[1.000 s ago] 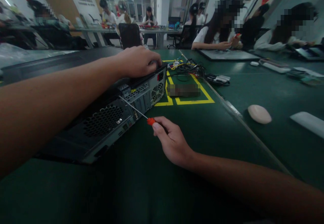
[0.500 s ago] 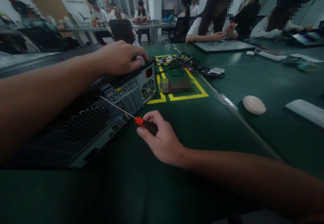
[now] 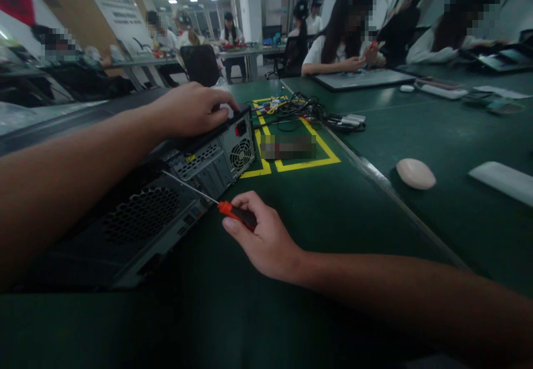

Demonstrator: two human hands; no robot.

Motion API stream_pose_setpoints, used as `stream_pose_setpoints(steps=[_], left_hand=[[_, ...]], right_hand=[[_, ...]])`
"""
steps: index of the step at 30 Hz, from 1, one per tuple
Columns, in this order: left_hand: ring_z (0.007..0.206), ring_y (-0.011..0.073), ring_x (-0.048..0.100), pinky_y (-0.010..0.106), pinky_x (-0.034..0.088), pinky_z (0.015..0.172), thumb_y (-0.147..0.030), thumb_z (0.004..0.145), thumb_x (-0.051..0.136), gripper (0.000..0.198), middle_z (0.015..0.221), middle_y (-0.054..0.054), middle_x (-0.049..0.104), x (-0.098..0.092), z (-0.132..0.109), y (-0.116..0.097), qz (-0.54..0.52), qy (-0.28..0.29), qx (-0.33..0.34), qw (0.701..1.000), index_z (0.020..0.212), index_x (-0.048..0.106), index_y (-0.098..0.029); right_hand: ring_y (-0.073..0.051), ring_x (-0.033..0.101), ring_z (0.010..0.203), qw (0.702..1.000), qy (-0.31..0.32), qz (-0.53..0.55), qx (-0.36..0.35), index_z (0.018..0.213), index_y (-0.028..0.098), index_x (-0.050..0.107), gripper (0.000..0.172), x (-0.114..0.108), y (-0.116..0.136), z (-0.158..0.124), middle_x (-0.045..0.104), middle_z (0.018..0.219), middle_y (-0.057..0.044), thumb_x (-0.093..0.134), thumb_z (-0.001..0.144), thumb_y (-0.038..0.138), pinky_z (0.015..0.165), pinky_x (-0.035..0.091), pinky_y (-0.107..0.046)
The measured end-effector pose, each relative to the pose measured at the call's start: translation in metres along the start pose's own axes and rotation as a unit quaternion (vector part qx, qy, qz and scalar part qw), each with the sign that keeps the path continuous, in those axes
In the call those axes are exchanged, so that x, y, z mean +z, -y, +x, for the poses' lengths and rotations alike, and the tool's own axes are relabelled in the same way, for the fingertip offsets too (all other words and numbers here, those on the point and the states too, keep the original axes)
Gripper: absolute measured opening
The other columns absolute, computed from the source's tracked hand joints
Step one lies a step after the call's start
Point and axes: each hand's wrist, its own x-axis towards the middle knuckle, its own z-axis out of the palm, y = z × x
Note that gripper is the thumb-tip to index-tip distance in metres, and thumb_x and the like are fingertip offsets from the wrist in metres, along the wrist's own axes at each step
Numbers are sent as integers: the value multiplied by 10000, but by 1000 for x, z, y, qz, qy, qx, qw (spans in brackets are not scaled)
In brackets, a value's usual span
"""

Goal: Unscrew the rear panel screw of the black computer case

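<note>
A dark desktop computer case (image 3: 137, 258) lies on its side at the left, its metal back panel facing right towards me. My left hand (image 3: 195, 110) rests on top of it, fingers bent at the upper rear edge. Low at the right of the case, my right hand (image 3: 266, 235) is closed around the orange and dark handle of a screwdriver (image 3: 227, 209). The thin shaft slants up and left to the panel edge above the honeycomb vent (image 3: 141, 213). Its tip meets a dark part there; whether it sits in a screw, I cannot tell.
Yellow tape (image 3: 308, 164) marks the green table (image 3: 341, 213); a blurred-out object (image 3: 289, 146) lies inside it. Behind is a tangle of cables (image 3: 303, 105). To the right are a pale rounded object (image 3: 415, 173) and a white bar (image 3: 502, 180). A person (image 3: 341, 52) works across the table.
The view has tilted slightly, shifting the whole scene. The screwdriver handle shows more orange along its side, as if turned a little. Both hands keep their places on the case and handle.
</note>
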Motion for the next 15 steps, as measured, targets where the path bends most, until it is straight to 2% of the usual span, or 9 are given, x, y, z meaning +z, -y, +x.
stream_pose_setpoints(steps=[5, 12, 15], left_hand=[[906, 249, 614, 402, 460, 946, -436, 1037, 336, 618, 1085, 90, 784, 1, 2, 1, -2, 1, 3, 1000, 1493, 713, -256], [908, 271, 624, 418, 453, 973, -483, 1037, 336, 637, 1133, 95, 790, 0, 0, 0, -12, 1, -5, 1000, 1499, 714, -263], [930, 278, 637, 416, 453, 970, -472, 1032, 338, 635, 1149, 104, 793, 1, 2, 0, -12, 4, -11, 1000, 1489, 722, -255]], right_hand=[[-191, 655, 889, 1000, 2, -5, 2, 1099, 235, 643, 159, -2, 1, 0, 688, 987, -1, 688, 1038, 374, 819, 495, -329], [-186, 618, 835, 1000, 7, -13, -6, 1056, 218, 681, 205, -2, 2, 2, 645, 886, 4, 580, 1107, 389, 794, 488, -330], [-180, 618, 804, 1000, 6, 4, 15, 1125, 232, 654, 186, -2, 5, 1, 644, 892, 16, 665, 1061, 406, 763, 492, -323]])
